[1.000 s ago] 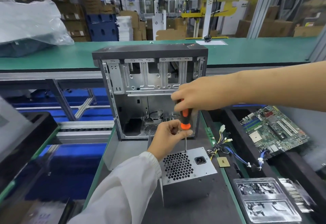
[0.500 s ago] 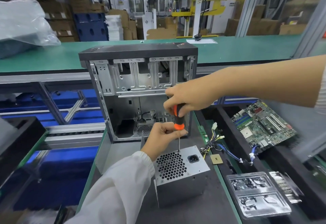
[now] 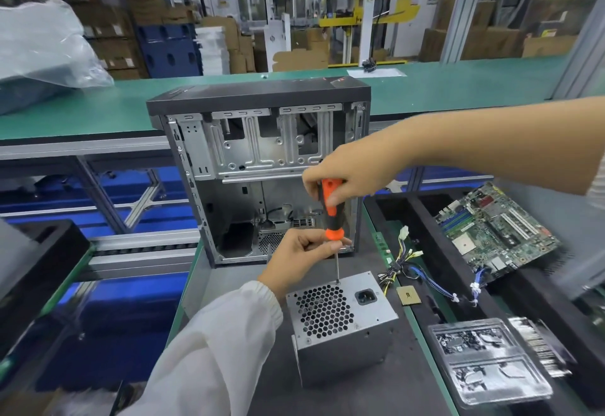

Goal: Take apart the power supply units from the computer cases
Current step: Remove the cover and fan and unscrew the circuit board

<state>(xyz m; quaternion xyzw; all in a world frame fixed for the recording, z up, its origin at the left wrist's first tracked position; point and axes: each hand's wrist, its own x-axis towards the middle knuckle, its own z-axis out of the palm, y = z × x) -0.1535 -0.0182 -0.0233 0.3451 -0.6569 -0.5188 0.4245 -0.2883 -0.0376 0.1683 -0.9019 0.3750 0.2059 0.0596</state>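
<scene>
A grey metal power supply unit [image 3: 343, 327] stands on the dark mat in front of an open, gutted computer case [image 3: 262, 167]. Its honeycomb fan grille and power socket face up. An orange and black screwdriver [image 3: 331, 209] stands upright with its tip on the unit's top far edge, between grille and socket. My right hand [image 3: 350, 170] grips the handle from above. My left hand [image 3: 304, 253] pinches the shaft just under the handle's orange collar. The unit's coloured cable bundle [image 3: 401, 260] trails off to the right.
A motherboard [image 3: 491, 229] leans in a black tray on the right. A small CPU chip [image 3: 408, 295] lies beside the unit. Clear plastic blister trays [image 3: 487, 360] sit at the lower right. A green conveyor belt [image 3: 98, 111] runs behind the case.
Both hands stay on the screwdriver with the tip on the same spot of the unit. My right hand has shifted its grip on the handle slightly; the head camera moved a little.
</scene>
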